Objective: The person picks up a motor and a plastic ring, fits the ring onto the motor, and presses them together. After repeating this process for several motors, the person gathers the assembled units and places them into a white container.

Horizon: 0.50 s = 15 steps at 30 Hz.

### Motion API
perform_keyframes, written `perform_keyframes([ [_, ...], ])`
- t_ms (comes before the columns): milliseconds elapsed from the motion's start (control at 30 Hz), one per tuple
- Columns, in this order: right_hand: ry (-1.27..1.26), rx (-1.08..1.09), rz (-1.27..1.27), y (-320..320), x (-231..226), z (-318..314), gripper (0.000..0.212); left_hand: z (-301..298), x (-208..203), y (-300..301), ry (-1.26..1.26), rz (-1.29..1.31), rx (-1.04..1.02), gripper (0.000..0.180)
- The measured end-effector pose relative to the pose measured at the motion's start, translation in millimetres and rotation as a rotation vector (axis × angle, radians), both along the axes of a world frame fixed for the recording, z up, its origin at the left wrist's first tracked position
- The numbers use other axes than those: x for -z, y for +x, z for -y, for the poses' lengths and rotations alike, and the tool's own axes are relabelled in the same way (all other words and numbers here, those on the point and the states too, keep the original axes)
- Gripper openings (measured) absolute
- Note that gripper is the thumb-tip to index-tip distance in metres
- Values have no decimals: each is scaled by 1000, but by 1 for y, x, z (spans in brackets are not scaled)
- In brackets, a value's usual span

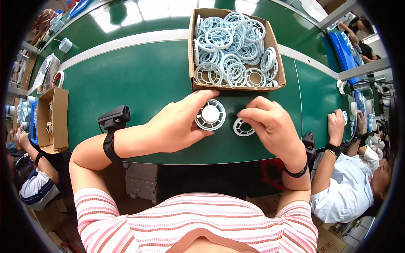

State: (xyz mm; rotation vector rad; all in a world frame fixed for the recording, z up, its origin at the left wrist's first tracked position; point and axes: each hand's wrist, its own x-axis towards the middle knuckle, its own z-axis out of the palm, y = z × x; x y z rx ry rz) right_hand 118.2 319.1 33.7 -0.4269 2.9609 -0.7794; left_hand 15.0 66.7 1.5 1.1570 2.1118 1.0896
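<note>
Between the thumb and fingers of my left hand (179, 120) is a pale spoked ring (221, 120) with a solid round white middle. It is tilted up, face towards me, just above the green table. To its right, my right hand (272, 124) is closed, thumb and forefinger pinched together. Right below those fingertips is a smaller-looking white slotted ring (242, 131), its upper right part covered by the fingers. Whether the hand grips this ring or something tiny in the pinch cannot be made out. Both wrists carry black straps with a black device.
An open cardboard box (236, 88) heaped with pale blue rings (219, 38) stands just beyond my hands. Another cardboard box (59, 120) is at the left, by a tape roll (58, 79). A co-worker's hand (336, 126) rests on the table at the right. A white rail (126, 45) crosses behind.
</note>
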Motion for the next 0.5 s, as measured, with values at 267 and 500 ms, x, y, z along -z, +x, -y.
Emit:
perform_keyframes([
  [267,-140,292,-121,31,33,16,46,-5,-9,-4,15,653,-91,60],
  [500,-462,360,-297,36,57,25,64,-5,1,-8,33,761,-31,59],
])
